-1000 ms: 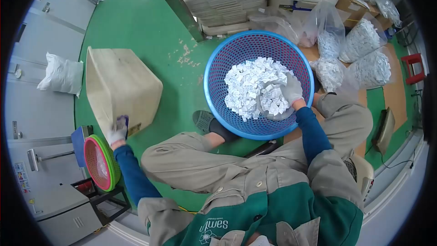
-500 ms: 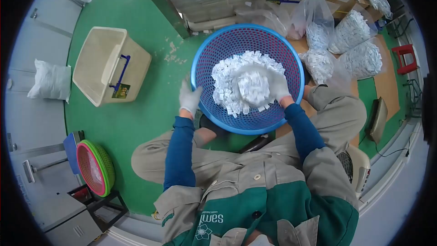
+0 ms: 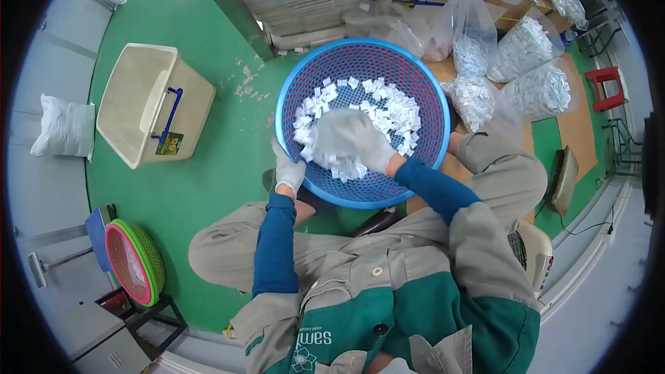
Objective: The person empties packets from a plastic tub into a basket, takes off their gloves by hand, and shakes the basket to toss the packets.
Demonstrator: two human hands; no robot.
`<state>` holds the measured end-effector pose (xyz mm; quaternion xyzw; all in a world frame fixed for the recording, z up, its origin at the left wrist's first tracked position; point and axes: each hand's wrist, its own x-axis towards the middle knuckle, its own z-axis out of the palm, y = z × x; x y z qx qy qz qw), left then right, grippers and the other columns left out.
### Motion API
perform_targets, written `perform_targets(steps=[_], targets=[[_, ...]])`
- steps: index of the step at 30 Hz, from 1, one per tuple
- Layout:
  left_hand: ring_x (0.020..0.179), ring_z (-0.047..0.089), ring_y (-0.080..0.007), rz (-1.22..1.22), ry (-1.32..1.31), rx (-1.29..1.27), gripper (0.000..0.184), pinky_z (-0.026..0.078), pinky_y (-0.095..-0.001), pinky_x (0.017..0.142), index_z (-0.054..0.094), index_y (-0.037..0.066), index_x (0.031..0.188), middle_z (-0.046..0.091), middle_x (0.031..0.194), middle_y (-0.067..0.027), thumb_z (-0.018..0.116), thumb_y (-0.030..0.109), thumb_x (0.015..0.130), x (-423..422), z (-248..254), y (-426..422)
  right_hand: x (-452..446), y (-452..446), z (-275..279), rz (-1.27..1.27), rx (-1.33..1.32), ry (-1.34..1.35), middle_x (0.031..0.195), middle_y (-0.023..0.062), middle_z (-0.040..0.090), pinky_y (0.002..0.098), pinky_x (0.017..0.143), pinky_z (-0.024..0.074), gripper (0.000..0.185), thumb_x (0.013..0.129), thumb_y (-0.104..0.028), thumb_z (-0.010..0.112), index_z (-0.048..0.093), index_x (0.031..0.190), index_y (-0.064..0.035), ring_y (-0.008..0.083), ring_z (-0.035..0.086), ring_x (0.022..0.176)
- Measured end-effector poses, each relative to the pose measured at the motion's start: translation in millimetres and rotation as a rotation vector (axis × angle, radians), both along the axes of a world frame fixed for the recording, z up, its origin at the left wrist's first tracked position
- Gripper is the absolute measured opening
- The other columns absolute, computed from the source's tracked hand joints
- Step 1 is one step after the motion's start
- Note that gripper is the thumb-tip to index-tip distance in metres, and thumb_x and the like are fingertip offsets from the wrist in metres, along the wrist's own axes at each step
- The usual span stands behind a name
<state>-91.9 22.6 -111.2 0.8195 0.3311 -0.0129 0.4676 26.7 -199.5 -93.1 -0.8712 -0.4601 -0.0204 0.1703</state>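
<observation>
A large blue plastic basket with perforated sides stands before my crossed legs. Small white packets lie loosely across its bottom. My right hand, in a pale glove, reaches inside and grips a round whitish bowl. The bowl is tilted over the packets and smeared by motion, so its contents are hard to make out. At the near left rim, my gloved left hand holds the basket, thumb on the inner side and fingers outside.
A cream bin with a blue handle stands left. Filled clear bags sit right, near a red stool. Stacked lidded bins and a metal post are beyond the basket. Green and pink baskets stand lower left.
My right hand has swung left across the basket with the bowl, which was full of packets and is now tipped. The packets lie more spread out. My left hand has closed on the rim.
</observation>
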Motion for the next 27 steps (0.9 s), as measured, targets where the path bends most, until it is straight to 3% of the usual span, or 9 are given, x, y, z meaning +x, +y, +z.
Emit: perform_targets(steps=[2, 5, 9, 11, 13, 16, 20, 23, 27], targets=[[0.124, 0.049, -0.041, 0.027, 0.047, -0.061, 0.098, 0.038, -0.0386, 0.105, 0.002, 0.008, 0.151, 0.047, 0.135, -0.0281, 0.062, -0.002, 0.074, 3, 15, -3, -9, -26, 43, 0.151, -0.068, 0.046, 0.121, 0.0142, 0.052, 0.0432, 0.095, 0.0471, 0.059, 0.077, -0.003, 0.057, 0.05, 0.133, -0.022, 0.0366, 0.05, 0.112], [0.125, 0.049, -0.0406, 0.057, -0.017, -0.073, 0.097, 0.038, -0.0382, 0.105, 0.003, 0.007, 0.151, 0.047, 0.135, -0.0276, 0.061, -0.003, 0.074, 7, 19, -7, -3, -55, 78, 0.003, -0.239, 0.077, 0.119, 0.0143, 0.052, 0.0404, 0.088, 0.0514, 0.059, 0.077, -0.005, 0.058, 0.05, 0.133, -0.0232, 0.0358, 0.051, 0.109], [0.125, 0.049, -0.0401, 0.067, 0.042, -0.067, 0.094, 0.039, -0.0386, 0.104, 0.004, 0.007, 0.15, 0.046, 0.136, -0.0277, 0.06, -0.003, 0.075, 7, 13, -5, -35, -73, 93, -0.132, -0.058, 0.292, 0.119, 0.0181, 0.049, 0.0431, 0.091, 0.0493, 0.067, 0.075, 0.003, 0.053, 0.042, 0.139, -0.0159, 0.0381, 0.049, 0.109], [0.124, 0.049, -0.0408, 0.071, 0.058, -0.065, 0.095, 0.039, -0.0392, 0.105, 0.004, 0.007, 0.15, 0.047, 0.135, -0.028, 0.06, -0.003, 0.075, 7, 8, -3, -59, -65, 78, -0.049, -0.127, 0.327, 0.119, 0.0186, 0.048, 0.0442, 0.092, 0.0485, 0.069, 0.075, 0.005, 0.053, 0.04, 0.14, -0.0147, 0.0396, 0.048, 0.112], [0.124, 0.049, -0.041, 0.071, 0.067, -0.062, 0.096, 0.039, -0.0391, 0.105, 0.003, 0.008, 0.151, 0.047, 0.135, -0.0282, 0.059, -0.003, 0.074, 6, 12, -5, -62, -53, 44, 0.076, -0.078, 0.132, 0.119, 0.018, 0.049, 0.0427, 0.092, 0.0485, 0.065, 0.077, 0.002, 0.054, 0.042, 0.139, -0.0157, 0.0394, 0.049, 0.111], [0.124, 0.05, -0.0417, 0.069, 0.092, -0.03, 0.096, 0.039, -0.0395, 0.105, 0.0, 0.009, 0.151, 0.048, 0.134, -0.0292, 0.058, -0.002, 0.076, 5, 13, -6, -17, -35, 32, 0.053, -0.096, 0.212, 0.119, 0.0161, 0.051, 0.0417, 0.093, 0.0482, 0.058, 0.081, -0.002, 0.053, 0.046, 0.137, -0.0164, 0.0368, 0.049, 0.109], [0.121, 0.052, -0.0417, 0.044, 0.091, 0.023, 0.096, 0.041, -0.0395, 0.103, 0.001, 0.011, 0.151, 0.05, 0.133, -0.0288, 0.058, 0.0, 0.076, 7, 14, -4, 63, -48, -5, -0.062, 0.066, -0.29, 0.118, 0.0137, 0.051, 0.0418, 0.086, 0.0506, 0.059, 0.078, -0.003, 0.055, 0.046, 0.135, -0.0157, 0.0355, 0.05, 0.104], [0.119, 0.053, -0.0421, 0.054, 0.1, 0.003, 0.095, 0.042, -0.0402, 0.102, 0.001, 0.011, 0.151, 0.051, 0.13, -0.0294, 0.057, 0.0, 0.075, 7, 16, -7, 80, -79, 22, -0.359, 0.03, -0.281, 0.121, 0.015, 0.048, 0.0422, 0.086, 0.0507, 0.064, 0.079, -0.005, 0.056, 0.041, 0.14, -0.0172, 0.0368, 0.049, 0.106], [0.119, 0.053, -0.0431, 0.051, 0.04, 0.036, 0.093, 0.041, -0.0419, 0.101, 0.002, 0.01, 0.151, 0.051, 0.129, -0.0303, 0.053, -0.004, 0.074, 7, 18, -9, 40, -100, 23, -0.483, -0.18, 0.105, 0.123, 0.0171, 0.046, 0.0441, 0.087, 0.0503, 0.068, 0.081, -0.009, 0.06, 0.035, 0.144, -0.0177, 0.0384, 0.047, 0.11]])
